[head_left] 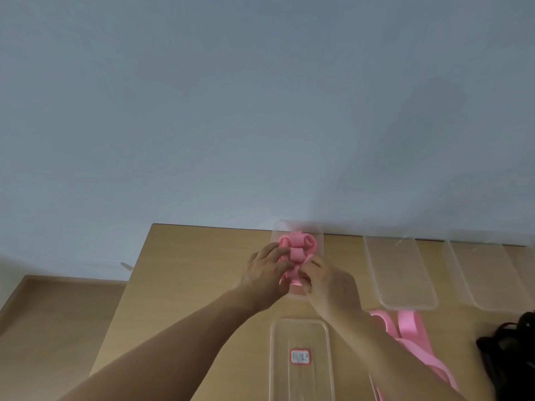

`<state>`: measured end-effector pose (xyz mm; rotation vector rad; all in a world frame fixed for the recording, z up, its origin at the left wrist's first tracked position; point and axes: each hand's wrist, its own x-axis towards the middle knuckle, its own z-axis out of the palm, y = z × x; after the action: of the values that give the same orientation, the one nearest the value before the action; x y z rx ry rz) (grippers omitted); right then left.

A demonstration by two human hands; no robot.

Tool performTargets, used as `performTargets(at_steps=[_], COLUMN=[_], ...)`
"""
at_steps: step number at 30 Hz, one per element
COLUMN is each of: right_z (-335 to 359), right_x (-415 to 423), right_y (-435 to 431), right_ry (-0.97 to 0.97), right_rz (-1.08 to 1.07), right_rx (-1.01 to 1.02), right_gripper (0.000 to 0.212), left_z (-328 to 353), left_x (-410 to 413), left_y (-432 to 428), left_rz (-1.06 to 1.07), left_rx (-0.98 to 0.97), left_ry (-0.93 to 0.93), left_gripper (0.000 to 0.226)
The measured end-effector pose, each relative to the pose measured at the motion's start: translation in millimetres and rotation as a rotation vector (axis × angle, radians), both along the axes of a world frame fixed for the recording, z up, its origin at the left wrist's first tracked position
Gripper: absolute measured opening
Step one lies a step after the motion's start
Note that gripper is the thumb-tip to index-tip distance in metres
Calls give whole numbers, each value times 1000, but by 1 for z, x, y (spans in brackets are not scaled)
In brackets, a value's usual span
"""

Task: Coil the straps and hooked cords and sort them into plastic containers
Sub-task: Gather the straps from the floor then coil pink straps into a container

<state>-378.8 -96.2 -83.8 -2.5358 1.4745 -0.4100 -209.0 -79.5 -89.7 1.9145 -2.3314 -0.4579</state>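
A clear plastic container (318, 231) stands at the far edge of the wooden table (185, 273) and holds several coiled pink straps (298, 240). Over its near end, my left hand (265, 274) and my right hand (330, 280) both grip one pink strap coil (291, 277), fingers curled around it. Loose pink straps (405, 328) lie on the table under my right forearm. A heap of black cords (509, 351) sits at the right edge.
A clear lid with a red-framed label (300, 356) lies near me in the middle. Two more clear containers (402, 273) (486, 273) stand to the right along the wall. The table's left edge drops to a lower wooden surface (52, 322).
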Motion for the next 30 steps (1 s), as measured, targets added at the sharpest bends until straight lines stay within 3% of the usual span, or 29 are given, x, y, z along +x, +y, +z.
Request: performTargets(at_steps=[8, 17, 26, 30], right_z=[1, 16, 30, 4], right_x=[-6, -11, -16, -13], right_y=[4, 15, 76, 105], right_ry=[-41, -4, -63, 201], right_rz=[-17, -1, -196, -397], right_rx=[53, 95, -107, 306], right_gripper=[5, 21, 11, 48], left_z=[4, 20, 53, 29], left_x=[-6, -3, 2, 6], left_y=[-3, 4, 42, 79], left_rz=[-17, -49, 33, 86], left_rx=[9, 52, -106, -19], left_ry=[-17, 14, 365, 400], left_gripper=[48, 46, 38, 31])
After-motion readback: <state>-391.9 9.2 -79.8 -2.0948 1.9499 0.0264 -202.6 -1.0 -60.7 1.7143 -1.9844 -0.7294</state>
